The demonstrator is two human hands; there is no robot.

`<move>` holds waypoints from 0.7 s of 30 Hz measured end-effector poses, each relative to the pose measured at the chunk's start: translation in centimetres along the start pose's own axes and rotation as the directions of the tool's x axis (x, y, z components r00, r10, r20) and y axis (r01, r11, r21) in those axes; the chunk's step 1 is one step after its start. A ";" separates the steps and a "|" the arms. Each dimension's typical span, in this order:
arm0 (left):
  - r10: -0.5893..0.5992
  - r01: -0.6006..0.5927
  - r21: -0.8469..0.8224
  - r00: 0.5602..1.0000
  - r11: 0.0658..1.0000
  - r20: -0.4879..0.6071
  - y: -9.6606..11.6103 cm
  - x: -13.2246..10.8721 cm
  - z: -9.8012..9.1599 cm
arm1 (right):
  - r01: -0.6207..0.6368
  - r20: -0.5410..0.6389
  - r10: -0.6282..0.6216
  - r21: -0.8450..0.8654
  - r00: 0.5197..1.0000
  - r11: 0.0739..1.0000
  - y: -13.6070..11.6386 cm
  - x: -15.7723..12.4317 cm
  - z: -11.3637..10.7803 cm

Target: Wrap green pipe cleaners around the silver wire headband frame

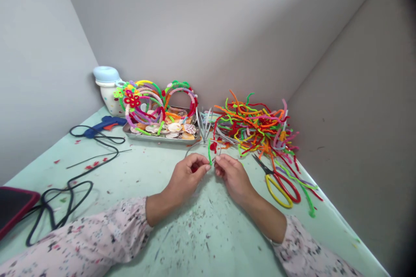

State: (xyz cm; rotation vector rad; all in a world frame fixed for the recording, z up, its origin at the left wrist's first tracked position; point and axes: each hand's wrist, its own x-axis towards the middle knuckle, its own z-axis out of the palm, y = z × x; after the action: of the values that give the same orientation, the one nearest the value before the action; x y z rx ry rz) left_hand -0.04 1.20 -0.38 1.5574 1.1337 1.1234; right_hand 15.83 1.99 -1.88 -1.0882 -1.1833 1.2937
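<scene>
Pale green desk, grey walls. At frame centre, left hand and right hand pinch a green pipe cleaner between thumb and fingers, against a thin headband. Judged light, soft, bendable; best gripped near its ends. Scissors right.

walls: plain grey panels left, far and right, meeting in a far corner | counter: pale mint green, speckled with small scraps, running near to far | light: soft and even, brighter left, right panel in shade
</scene>
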 end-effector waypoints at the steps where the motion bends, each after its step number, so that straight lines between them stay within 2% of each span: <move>1: 0.002 -0.002 0.000 1.000 1.000 -0.003 0.0 0.0 0.0 | 0.003 0.004 -0.003 0.004 1.000 1.000 0.0 0.0 0.0; 21: -0.002 0.002 -0.011 1.000 1.000 -0.013 0.3 0.0 0.0 | 0.018 0.043 -0.015 -0.060 0.999 0.998 -0.1 -0.2 0.0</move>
State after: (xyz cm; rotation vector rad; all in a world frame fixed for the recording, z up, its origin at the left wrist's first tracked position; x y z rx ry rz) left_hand 0.02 1.18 -0.09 1.5416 1.1360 1.1383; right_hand 15.85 1.79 -1.81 -1.0973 -1.2675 1.2810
